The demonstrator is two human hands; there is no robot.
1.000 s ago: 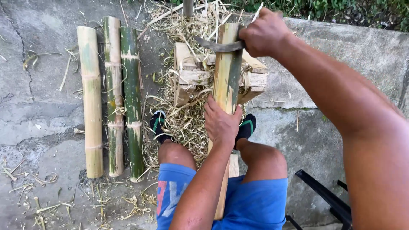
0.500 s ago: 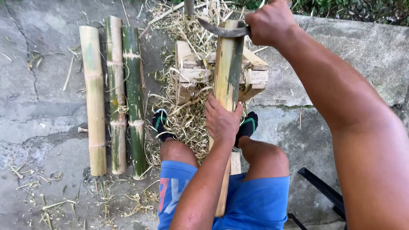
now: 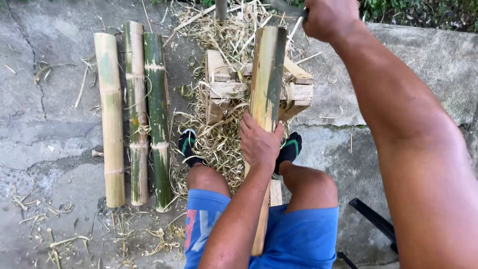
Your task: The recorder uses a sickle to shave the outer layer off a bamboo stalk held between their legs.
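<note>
Left hand (image 3: pixel 260 144) centre frame, fingers wrapped tight round bamboo pole (image 3: pixel 267 79), upright between knees, leaning on wooden block (image 3: pixel 226 84). Right hand (image 3: pixel 331 17) top right, fingers clenched round knife handle; dark blade (image 3: pixel 286 7) just above pole top, mostly cut off by frame edge. Pale shavings (image 3: pixel 214 144) heaped round block and feet. Three bamboo lengths (image 3: pixel 135 114) side by side on concrete floor, upper left. Blue shorts bottom centre

L hand (image 3: pixel 260 142) clenched low betw knees; R hand (image 3: pixel 331 17) fisted, arm raised.
</note>
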